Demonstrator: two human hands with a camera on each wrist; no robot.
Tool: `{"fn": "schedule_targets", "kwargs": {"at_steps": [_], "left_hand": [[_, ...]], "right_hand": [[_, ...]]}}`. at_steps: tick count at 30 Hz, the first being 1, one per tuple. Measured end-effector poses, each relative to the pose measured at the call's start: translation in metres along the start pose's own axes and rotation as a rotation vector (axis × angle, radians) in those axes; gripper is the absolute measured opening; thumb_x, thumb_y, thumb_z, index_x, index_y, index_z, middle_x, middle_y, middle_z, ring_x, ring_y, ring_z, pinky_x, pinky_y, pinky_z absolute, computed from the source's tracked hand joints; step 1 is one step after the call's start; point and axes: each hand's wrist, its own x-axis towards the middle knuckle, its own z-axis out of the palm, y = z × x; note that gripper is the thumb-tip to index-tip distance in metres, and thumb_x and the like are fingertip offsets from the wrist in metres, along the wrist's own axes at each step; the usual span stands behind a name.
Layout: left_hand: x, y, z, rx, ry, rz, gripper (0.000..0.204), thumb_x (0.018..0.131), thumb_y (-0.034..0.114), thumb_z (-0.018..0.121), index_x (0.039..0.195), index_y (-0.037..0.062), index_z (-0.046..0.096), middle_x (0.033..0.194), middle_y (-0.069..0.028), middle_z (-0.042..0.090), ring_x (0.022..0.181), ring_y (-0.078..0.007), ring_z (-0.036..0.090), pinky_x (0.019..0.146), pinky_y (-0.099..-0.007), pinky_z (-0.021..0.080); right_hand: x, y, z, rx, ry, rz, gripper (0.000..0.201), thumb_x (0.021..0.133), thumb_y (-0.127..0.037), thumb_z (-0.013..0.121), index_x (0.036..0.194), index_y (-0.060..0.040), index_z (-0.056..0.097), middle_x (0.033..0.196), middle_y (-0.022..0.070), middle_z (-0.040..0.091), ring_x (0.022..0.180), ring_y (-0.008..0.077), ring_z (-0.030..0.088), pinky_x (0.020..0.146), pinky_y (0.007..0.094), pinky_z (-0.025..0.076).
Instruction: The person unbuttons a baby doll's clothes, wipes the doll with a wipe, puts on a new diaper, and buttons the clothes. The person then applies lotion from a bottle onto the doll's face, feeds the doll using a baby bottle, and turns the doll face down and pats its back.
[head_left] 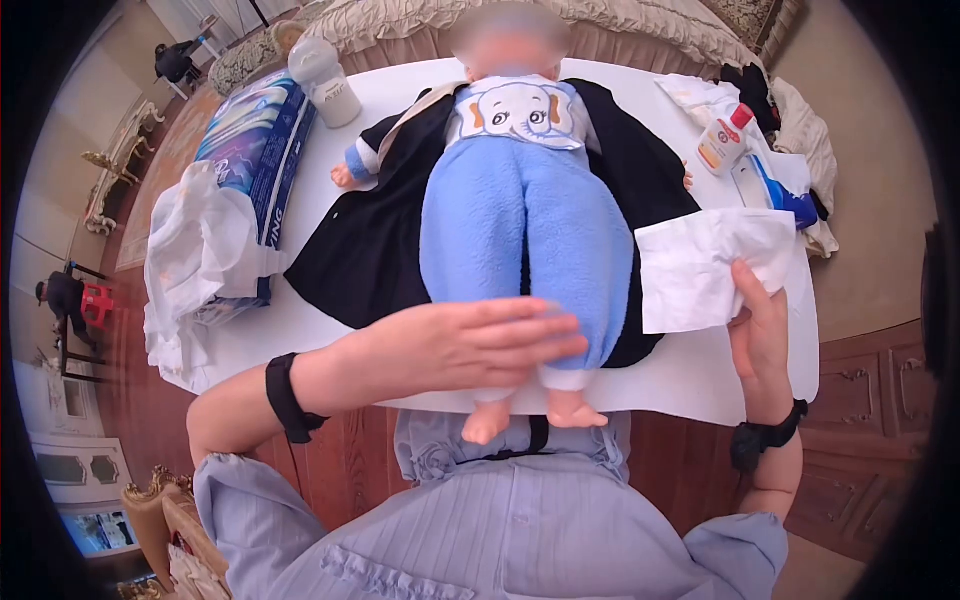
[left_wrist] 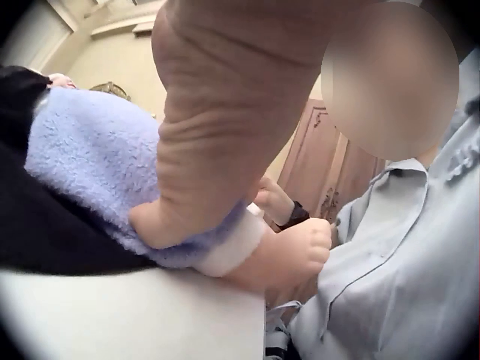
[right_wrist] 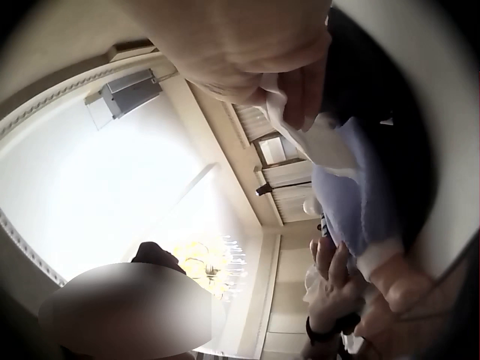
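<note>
A doll in fuzzy blue trousers (head_left: 480, 210) and an elephant bib (head_left: 520, 112) lies on its back on a dark garment (head_left: 380, 240). Across its lower legs, in the head view, is my left hand (head_left: 490, 340), fingers straight and together. The left wrist view shows that hand (left_wrist: 217, 150) at the trouser leg (left_wrist: 97, 150), above a bare doll foot (left_wrist: 296, 251). My right hand (head_left: 760, 325) pinches a white cloth or wipe (head_left: 700, 270) between thumb and fingers, right of the doll. In the right wrist view the cloth (right_wrist: 322, 146) hangs from that hand (right_wrist: 262, 60).
On the white table (head_left: 700, 385) stand a blue package (head_left: 250, 150) with crumpled white cloths (head_left: 195, 250) and a white-filled bottle (head_left: 328, 90) at the left. A red-capped bottle (head_left: 722, 142) and a blue-and-white pack (head_left: 785, 195) lie at the right. Draped fabric (head_left: 400, 40) runs behind.
</note>
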Motion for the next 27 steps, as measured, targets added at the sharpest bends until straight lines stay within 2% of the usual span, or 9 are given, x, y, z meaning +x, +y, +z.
{"fn": "schedule_targets", "kwargs": {"at_steps": [5, 8, 10, 16, 20, 22, 23, 26, 27], "left_hand": [[0.027, -0.005, -0.008, -0.038, 0.0, 0.098, 0.061, 0.086, 0.025, 0.051, 0.145, 0.0128, 0.042, 0.16, 0.0008, 0.021, 0.149, -0.0157, 0.013, 0.125, -0.0349, 0.009], [0.038, -0.001, -0.007, 0.086, 0.01, 0.162, 0.056, 0.085, 0.027, 0.051, 0.139, 0.0105, 0.051, 0.161, -0.0005, 0.021, 0.149, -0.016, 0.012, 0.125, -0.035, 0.006], [0.042, 0.005, 0.004, -0.013, 0.097, 0.146, 0.049, 0.084, 0.03, 0.051, 0.128, 0.0089, 0.061, 0.157, -0.0027, 0.028, 0.148, -0.0177, 0.015, 0.125, -0.0371, 0.005], [0.049, -0.001, -0.002, -0.124, 0.061, 0.238, 0.045, 0.082, 0.03, 0.054, 0.117, 0.0036, 0.064, 0.138, -0.0066, 0.047, 0.145, -0.0244, 0.025, 0.124, -0.0408, 0.009], [0.058, -0.011, 0.001, -0.117, 0.162, 0.259, 0.041, 0.078, 0.029, 0.059, 0.106, 0.001, 0.068, 0.133, -0.0119, 0.05, 0.139, -0.0293, 0.034, 0.122, -0.0431, 0.016], [0.057, -0.04, -0.019, -0.787, 0.195, 0.206, 0.036, 0.07, 0.028, 0.068, 0.093, 0.0002, 0.071, 0.131, -0.0187, 0.05, 0.132, -0.0337, 0.043, 0.12, -0.0481, 0.022], [0.056, -0.046, -0.02, -0.875, 0.352, 0.174, 0.027, 0.065, 0.022, 0.075, 0.083, 0.0011, 0.072, 0.13, -0.0237, 0.049, 0.128, -0.0349, 0.047, 0.114, -0.0507, 0.031], [0.042, -0.094, -0.041, -1.101, 0.487, 0.2, 0.024, 0.07, 0.023, 0.077, 0.081, 0.0019, 0.07, 0.129, -0.0239, 0.05, 0.126, -0.0358, 0.048, 0.109, -0.0494, 0.036], [0.043, -0.102, -0.04, -1.099, 0.494, 0.207, 0.024, 0.07, 0.023, 0.077, 0.081, 0.0019, 0.07, 0.129, -0.0239, 0.05, 0.126, -0.0358, 0.048, 0.109, -0.0494, 0.036]], "right_hand": [[0.013, 0.012, -0.001, 0.004, -0.069, 0.044, 0.047, 0.092, -0.01, 0.065, 0.133, 0.0019, 0.047, 0.126, 0.0094, 0.059, 0.115, 0.0185, 0.058, 0.097, 0.0322, 0.045], [0.015, 0.014, 0.004, -0.021, -0.104, 0.067, 0.047, 0.092, -0.01, 0.065, 0.133, 0.0015, 0.047, 0.125, 0.0088, 0.059, 0.114, 0.0181, 0.058, 0.097, 0.032, 0.046], [0.015, 0.016, 0.008, -0.033, -0.124, 0.087, 0.046, 0.092, -0.01, 0.065, 0.133, 0.0012, 0.047, 0.125, 0.0086, 0.059, 0.114, 0.0178, 0.058, 0.097, 0.032, 0.046], [0.015, 0.014, 0.015, 0.039, -0.097, 0.193, 0.05, 0.092, -0.012, 0.065, 0.136, -0.001, 0.045, 0.127, 0.0078, 0.058, 0.115, 0.0181, 0.058, 0.096, 0.0346, 0.047], [0.019, 0.012, 0.013, 0.053, -0.142, 0.174, 0.052, 0.092, -0.014, 0.065, 0.137, -0.0011, 0.043, 0.127, 0.0075, 0.058, 0.115, 0.0185, 0.059, 0.095, 0.0347, 0.049], [0.018, 0.011, 0.014, 0.053, -0.149, 0.138, 0.051, 0.092, -0.015, 0.065, 0.137, -0.0008, 0.044, 0.127, 0.0076, 0.058, 0.115, 0.0183, 0.059, 0.095, 0.0342, 0.049], [0.017, 0.011, 0.017, 0.045, -0.191, 0.131, 0.049, 0.093, -0.015, 0.065, 0.136, -0.0003, 0.045, 0.125, 0.0075, 0.059, 0.114, 0.0179, 0.06, 0.094, 0.0338, 0.049], [0.016, 0.011, 0.027, 0.024, -0.211, 0.114, 0.045, 0.094, -0.016, 0.064, 0.133, 0.0008, 0.049, 0.123, 0.0078, 0.061, 0.112, 0.0171, 0.06, 0.093, 0.0328, 0.049], [0.017, 0.011, 0.03, 0.055, -0.156, 0.0, 0.042, 0.095, -0.017, 0.063, 0.131, 0.0005, 0.051, 0.122, 0.0078, 0.061, 0.111, 0.017, 0.061, 0.092, 0.0326, 0.05]]}}
